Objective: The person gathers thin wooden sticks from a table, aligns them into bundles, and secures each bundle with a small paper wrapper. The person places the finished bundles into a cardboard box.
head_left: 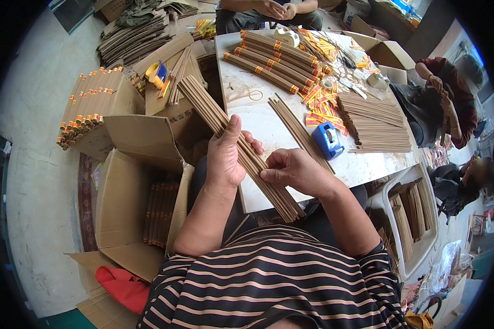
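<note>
A long, thick bundle of brown incense sticks (203, 107) slants across my lap and the near edge of the white table (240, 131). My left hand (225, 159) is wrapped around its middle, thumb on top. Lower down, the thumb and bent fingers of my right hand (299, 171) pinch the bundle's right side; some fingertips are hidden. Just beyond the right hand lie a few loose incense sticks (293, 123) and a blue tape dispenser (327, 141). A thin rubber band (255, 95) rests on the tabletop.
Wrapped bundles (274, 60), red-yellow labels (324, 112) and a stick pile (376, 129) cover the table's far and right parts. An open carton (121, 203) stands at left, stacked bundles (90, 101) behind it. A white bin (406, 263) sits right. Other people work far and right.
</note>
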`<control>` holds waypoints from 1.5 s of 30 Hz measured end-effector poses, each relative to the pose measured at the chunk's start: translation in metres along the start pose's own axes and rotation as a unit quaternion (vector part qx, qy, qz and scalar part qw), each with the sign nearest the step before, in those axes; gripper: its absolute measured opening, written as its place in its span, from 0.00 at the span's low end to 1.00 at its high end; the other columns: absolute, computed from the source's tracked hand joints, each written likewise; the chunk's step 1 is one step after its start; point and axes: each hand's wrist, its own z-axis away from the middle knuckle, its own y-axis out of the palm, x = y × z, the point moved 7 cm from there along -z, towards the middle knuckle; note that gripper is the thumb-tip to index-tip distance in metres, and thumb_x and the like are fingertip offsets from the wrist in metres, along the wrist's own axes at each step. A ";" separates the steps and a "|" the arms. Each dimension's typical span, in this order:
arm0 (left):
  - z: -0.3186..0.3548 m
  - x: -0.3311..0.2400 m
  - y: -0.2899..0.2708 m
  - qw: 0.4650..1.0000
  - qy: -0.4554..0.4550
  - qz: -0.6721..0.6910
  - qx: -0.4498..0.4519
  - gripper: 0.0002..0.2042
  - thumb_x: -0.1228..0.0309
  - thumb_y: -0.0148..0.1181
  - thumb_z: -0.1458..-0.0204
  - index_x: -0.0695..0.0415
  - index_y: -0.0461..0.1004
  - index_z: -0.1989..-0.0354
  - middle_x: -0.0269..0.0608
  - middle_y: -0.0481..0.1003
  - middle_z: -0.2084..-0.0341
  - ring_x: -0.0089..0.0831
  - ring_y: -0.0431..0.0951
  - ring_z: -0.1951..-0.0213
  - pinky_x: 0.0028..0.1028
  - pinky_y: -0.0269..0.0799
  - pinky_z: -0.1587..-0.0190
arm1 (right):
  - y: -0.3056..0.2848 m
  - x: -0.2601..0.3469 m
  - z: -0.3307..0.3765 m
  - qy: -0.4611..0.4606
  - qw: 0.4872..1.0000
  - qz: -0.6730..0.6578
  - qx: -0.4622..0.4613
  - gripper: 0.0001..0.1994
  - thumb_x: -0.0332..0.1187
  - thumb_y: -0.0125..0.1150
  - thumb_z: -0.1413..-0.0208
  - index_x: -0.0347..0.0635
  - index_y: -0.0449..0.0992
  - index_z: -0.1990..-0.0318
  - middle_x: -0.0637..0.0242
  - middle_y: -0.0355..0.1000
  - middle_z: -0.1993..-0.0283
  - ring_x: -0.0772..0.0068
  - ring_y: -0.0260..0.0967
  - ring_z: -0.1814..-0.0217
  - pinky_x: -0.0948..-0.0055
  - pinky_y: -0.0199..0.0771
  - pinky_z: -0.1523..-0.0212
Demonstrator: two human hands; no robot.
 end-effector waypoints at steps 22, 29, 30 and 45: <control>-0.037 0.019 -0.050 0.995 -0.060 0.082 -0.021 0.12 0.65 0.59 0.50 0.53 0.65 0.80 0.32 0.67 0.86 0.26 0.68 0.83 0.26 0.67 0.79 | -0.074 -0.075 0.020 0.096 0.952 0.222 -0.189 0.09 0.32 0.58 0.50 0.33 0.72 0.69 0.61 0.68 0.78 0.71 0.65 0.75 0.71 0.66 0.72; -0.040 0.026 -0.034 0.990 -0.071 0.080 0.096 0.15 0.65 0.57 0.50 0.51 0.62 0.85 0.29 0.62 0.89 0.21 0.64 0.87 0.22 0.60 0.85 | -0.097 -0.139 -0.009 0.093 0.858 0.438 -0.252 0.08 0.31 0.53 0.51 0.35 0.66 0.73 0.49 0.69 0.71 0.48 0.68 0.65 0.57 0.68 0.64; -0.041 0.027 -0.034 0.990 -0.069 0.078 0.100 0.15 0.65 0.57 0.50 0.51 0.61 0.85 0.29 0.62 0.89 0.21 0.64 0.87 0.22 0.60 0.85 | -0.096 -0.141 -0.010 0.089 0.849 0.456 -0.250 0.08 0.31 0.53 0.51 0.36 0.66 0.73 0.50 0.69 0.71 0.48 0.68 0.65 0.57 0.68 0.64; -0.048 0.046 -0.018 0.993 -0.042 0.060 0.095 0.15 0.63 0.58 0.49 0.50 0.63 0.84 0.29 0.64 0.89 0.20 0.66 0.87 0.20 0.64 0.85 | 0.023 -0.084 -0.015 0.098 0.991 0.044 -0.078 0.12 0.35 0.58 0.49 0.36 0.65 0.71 0.58 0.66 0.82 0.63 0.65 0.85 0.70 0.65 0.83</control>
